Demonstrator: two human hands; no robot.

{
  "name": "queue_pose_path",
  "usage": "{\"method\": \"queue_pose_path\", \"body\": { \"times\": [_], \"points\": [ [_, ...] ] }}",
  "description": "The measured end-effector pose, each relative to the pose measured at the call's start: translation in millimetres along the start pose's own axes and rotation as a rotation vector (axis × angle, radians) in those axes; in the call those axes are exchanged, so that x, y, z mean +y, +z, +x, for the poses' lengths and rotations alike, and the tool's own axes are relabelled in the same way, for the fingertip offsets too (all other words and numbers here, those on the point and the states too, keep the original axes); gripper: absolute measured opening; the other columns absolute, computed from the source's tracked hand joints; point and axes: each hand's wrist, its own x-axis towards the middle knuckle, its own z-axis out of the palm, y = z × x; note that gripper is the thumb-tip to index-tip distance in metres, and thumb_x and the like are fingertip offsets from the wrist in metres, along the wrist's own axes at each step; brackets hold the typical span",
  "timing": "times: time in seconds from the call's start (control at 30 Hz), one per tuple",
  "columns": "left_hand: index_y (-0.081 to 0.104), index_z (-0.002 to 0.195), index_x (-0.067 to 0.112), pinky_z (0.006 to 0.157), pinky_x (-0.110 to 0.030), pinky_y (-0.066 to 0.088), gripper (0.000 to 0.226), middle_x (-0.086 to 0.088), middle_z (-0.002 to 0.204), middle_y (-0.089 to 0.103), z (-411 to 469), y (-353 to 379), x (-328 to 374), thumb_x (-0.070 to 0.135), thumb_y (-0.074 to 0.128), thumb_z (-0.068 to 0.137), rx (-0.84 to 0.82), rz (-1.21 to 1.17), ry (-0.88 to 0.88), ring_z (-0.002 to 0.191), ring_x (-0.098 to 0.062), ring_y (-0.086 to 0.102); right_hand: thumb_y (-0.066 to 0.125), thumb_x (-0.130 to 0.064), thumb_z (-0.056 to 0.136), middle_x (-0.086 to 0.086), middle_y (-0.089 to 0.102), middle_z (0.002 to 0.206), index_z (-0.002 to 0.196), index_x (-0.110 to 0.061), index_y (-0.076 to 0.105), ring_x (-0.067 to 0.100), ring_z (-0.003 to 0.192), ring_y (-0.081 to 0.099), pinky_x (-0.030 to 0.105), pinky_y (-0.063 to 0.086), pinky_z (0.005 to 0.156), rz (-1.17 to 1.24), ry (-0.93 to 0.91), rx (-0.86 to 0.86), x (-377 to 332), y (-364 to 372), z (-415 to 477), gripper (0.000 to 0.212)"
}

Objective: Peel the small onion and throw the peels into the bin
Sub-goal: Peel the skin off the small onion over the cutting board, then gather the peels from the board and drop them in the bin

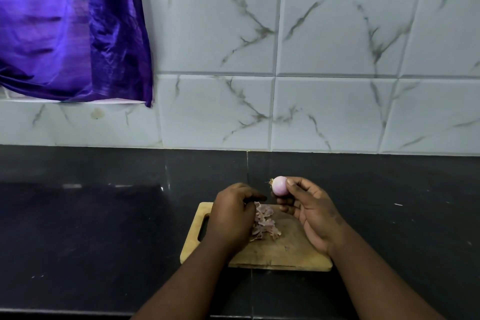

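My right hand pinches a small pale-purple onion between thumb and fingers, held up above the far edge of a wooden cutting board. The onion looks smooth, with a dry root tuft on its left end. A heap of pinkish onion peels lies on the board's middle. My left hand hovers over the board's left part with fingers curled, its fingertips at the top of the peel heap. Whether it holds a peel is hidden. No bin is in view.
The board sits on a black stone counter near its front edge. White marbled wall tiles rise behind. A purple cloth hangs at the upper left.
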Motion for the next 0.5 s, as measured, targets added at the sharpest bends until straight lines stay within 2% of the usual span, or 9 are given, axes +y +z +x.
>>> {"method": "queue_pose_path", "body": {
  "times": [0.07, 0.17, 0.27, 0.3, 0.37, 0.4, 0.43, 0.5],
  "points": [
    [0.082, 0.106, 0.023, 0.088, -0.027, 0.061, 0.039, 0.012, 0.105, 0.076, -0.5, -0.9, 4.3, -0.002, 0.053, 0.099, -0.004, -0.064, -0.040, 0.098, 0.001, 0.069, 0.065, -0.023, 0.093, 0.010, 0.078, 0.097, 0.109, -0.010, 0.072, 0.021, 0.084, 0.066, 0.032, 0.056, 0.072, -0.012, 0.002, 0.016, 1.2, 0.0, 1.4, 0.022],
    [0.083, 0.102, 0.024, 0.085, -0.031, 0.063, 0.038, 0.013, 0.097, 0.078, -2.0, -0.3, 6.2, 0.000, 0.054, 0.098, 0.005, -0.157, -0.062, 0.094, 0.002, 0.070, 0.062, -0.019, 0.098, 0.014, 0.077, 0.106, 0.111, -0.010, 0.072, 0.022, 0.087, 0.066, 0.032, 0.056, 0.071, -0.032, 0.013, 0.023, 1.0, 0.7, 2.1, 0.019],
    [0.083, 0.096, 0.026, 0.079, -0.027, 0.060, 0.022, 0.013, 0.089, 0.079, -1.6, 3.2, 3.7, 0.011, 0.068, 0.096, 0.033, -0.181, -0.017, 0.089, 0.000, 0.071, 0.061, -0.018, 0.099, 0.010, 0.079, 0.103, 0.109, -0.009, 0.072, 0.017, 0.083, 0.070, 0.026, 0.057, 0.065, -0.040, 0.010, 0.015, -0.3, 1.2, 0.1, 0.017],
    [0.083, 0.094, 0.024, 0.075, -0.029, 0.061, 0.015, 0.010, 0.085, 0.079, -1.4, 2.9, 3.7, 0.017, 0.070, 0.097, 0.059, -0.230, -0.026, 0.083, -0.003, 0.073, 0.060, -0.017, 0.099, 0.007, 0.079, 0.101, 0.109, -0.008, 0.071, 0.015, 0.082, 0.071, 0.025, 0.056, 0.063, -0.039, 0.008, 0.012, -0.6, 2.2, -0.4, 0.017],
    [0.081, 0.091, 0.017, 0.067, -0.033, 0.061, 0.025, 0.001, 0.074, 0.076, -0.4, 1.9, 6.0, 0.028, 0.062, 0.104, 0.153, -0.414, -0.114, 0.071, -0.012, 0.072, 0.060, -0.017, 0.099, 0.007, 0.079, 0.101, 0.111, -0.007, 0.070, 0.015, 0.082, 0.070, 0.023, 0.056, 0.062, -0.026, 0.009, 0.016, 0.0, 2.6, 0.2, 0.018],
    [0.080, 0.092, 0.015, 0.066, -0.030, 0.059, 0.034, 0.000, 0.073, 0.076, 0.0, 1.2, 6.9, 0.032, 0.055, 0.108, 0.217, -0.507, -0.174, 0.070, -0.013, 0.071, 0.061, -0.016, 0.099, 0.008, 0.078, 0.102, 0.112, -0.007, 0.070, 0.016, 0.082, 0.069, 0.024, 0.056, 0.063, -0.013, 0.012, 0.023, 0.3, 2.2, 0.9, 0.019],
    [0.080, 0.096, 0.016, 0.070, -0.028, 0.058, 0.041, 0.000, 0.077, 0.077, 0.2, 0.3, 7.0, 0.037, 0.047, 0.110, 0.297, -0.540, -0.227, 0.076, -0.011, 0.073, 0.062, -0.015, 0.099, 0.010, 0.077, 0.102, 0.115, -0.008, 0.070, 0.017, 0.082, 0.067, 0.025, 0.055, 0.065, 0.000, 0.015, 0.034, 0.6, 1.4, 1.6, 0.020],
    [0.079, 0.108, 0.022, 0.092, -0.037, 0.056, 0.054, 0.003, 0.097, 0.081, 0.2, 0.1, 3.9, 0.050, 0.033, 0.111, 0.416, -0.408, -0.311, 0.102, -0.014, 0.073, 0.063, -0.016, 0.098, 0.012, 0.076, 0.106, 0.121, -0.012, 0.070, 0.020, 0.086, 0.065, 0.028, 0.054, 0.070, 0.010, 0.028, 0.054, 2.1, -0.2, 3.6, 0.024]
  ]
}}
